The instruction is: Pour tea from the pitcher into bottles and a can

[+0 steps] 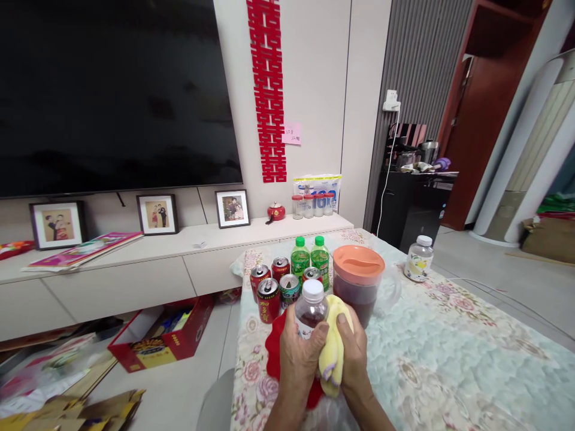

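Left hand (299, 356) grips bottle (311, 308), right hand (354, 347) yellow cloth (332, 344); tablecloth (431, 353) stretches rightward, left edge (238, 359) nearer.

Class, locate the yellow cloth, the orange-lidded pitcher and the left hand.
Yellow cloth (333, 346), head view: folded middle.
Orange-lidded pitcher (356, 291), head view: body below lid.
Left hand (298, 355), head view: thumb side.

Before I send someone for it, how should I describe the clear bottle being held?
Find the flower-patterned tablecloth, then the bare left hand above it. That hand holds the clear, rounded bottle: white-capped, unlike the green-capped bottles behind.
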